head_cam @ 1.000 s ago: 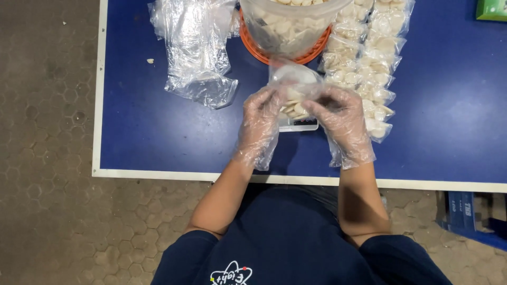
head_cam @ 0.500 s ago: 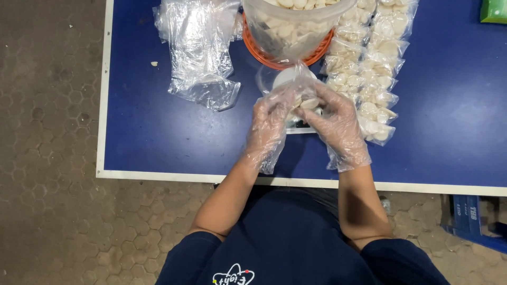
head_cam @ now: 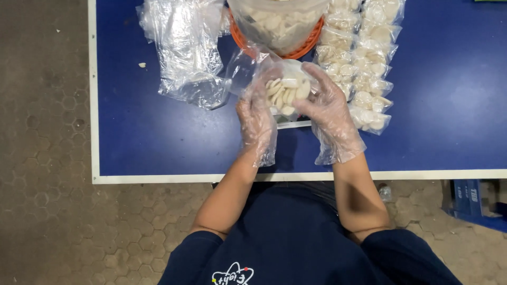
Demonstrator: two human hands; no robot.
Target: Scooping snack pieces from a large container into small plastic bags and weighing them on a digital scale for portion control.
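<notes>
Both my hands wear loose clear plastic gloves. My left hand (head_cam: 257, 119) and my right hand (head_cam: 328, 108) together hold a small clear bag of pale cracker pieces (head_cam: 284, 92), lifted just above a small scale (head_cam: 293, 124) on the blue table (head_cam: 158, 137). The bag's open top flaps toward the upper left. Right behind it stands a big clear bag of the same pale pieces (head_cam: 277, 21) set in an orange basket (head_cam: 306, 47).
Two rows of filled small bags (head_cam: 364, 68) lie to the right of the basket. A pile of empty clear bags (head_cam: 185, 47) lies at the left. The table's white edge (head_cam: 158, 178) runs along the front, over a paved floor. A blue crate (head_cam: 472, 203) stands at lower right.
Both hands have lifted the small bag and turned it so its pale pieces face up; its open top has swung to the left. The view has shifted slightly.
</notes>
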